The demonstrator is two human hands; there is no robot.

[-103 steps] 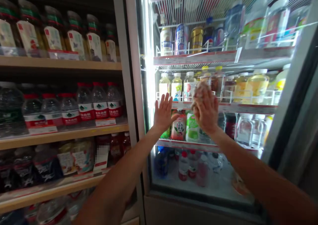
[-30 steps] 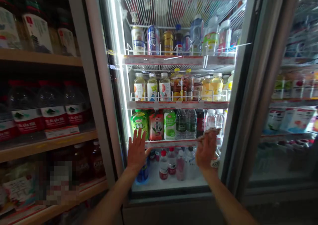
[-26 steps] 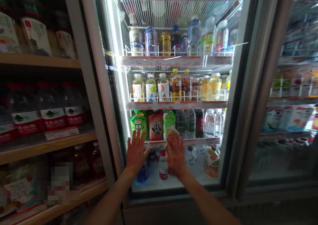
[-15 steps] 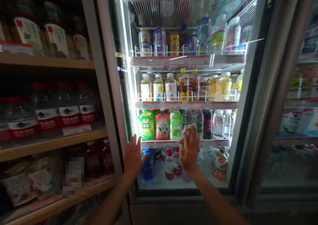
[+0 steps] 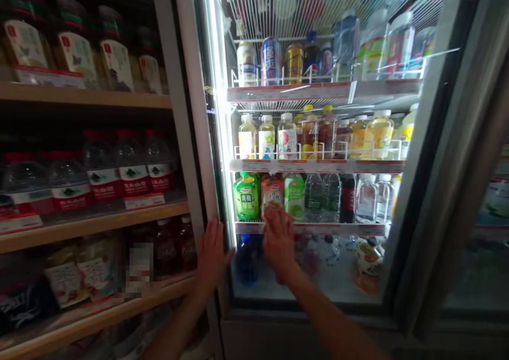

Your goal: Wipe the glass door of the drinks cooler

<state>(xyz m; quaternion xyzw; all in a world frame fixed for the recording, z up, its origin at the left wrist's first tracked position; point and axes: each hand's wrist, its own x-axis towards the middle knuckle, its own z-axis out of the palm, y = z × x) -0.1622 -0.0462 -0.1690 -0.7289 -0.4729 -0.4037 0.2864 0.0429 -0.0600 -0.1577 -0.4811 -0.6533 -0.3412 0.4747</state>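
My right hand (image 5: pixel 279 240) grips a crumpled, light-coloured cloth (image 5: pixel 273 210) against the glass door of a lit drinks fridge (image 5: pixel 310 309). Behind the cloth, inside the fridge, is a red-labelled bottle (image 5: pixel 272 187), partly covered from view. A bottle with a green label (image 5: pixel 247 198) stands to its left, and a light green one (image 5: pixel 294 196) to its right. My left hand (image 5: pixel 211 251) is open, its fingers extended and palm toward the left edge of the door frame. It holds nothing.
Wooden shelves (image 5: pixel 95 236) on the left carry large red-capped water bottles (image 5: pixel 133 172), dark tea bottles (image 5: pixel 77 52) and bagged goods (image 5: pixel 95 270). At right, a metal door frame (image 5: pixel 449 190) borders another fridge section. Wire racks of bottles and cans fill the lit fridge.
My right hand has swept the cloth leftward over the glass, from before the clear bottles to the red-labelled one. My left hand stays near the frame. The view has turned slightly left.
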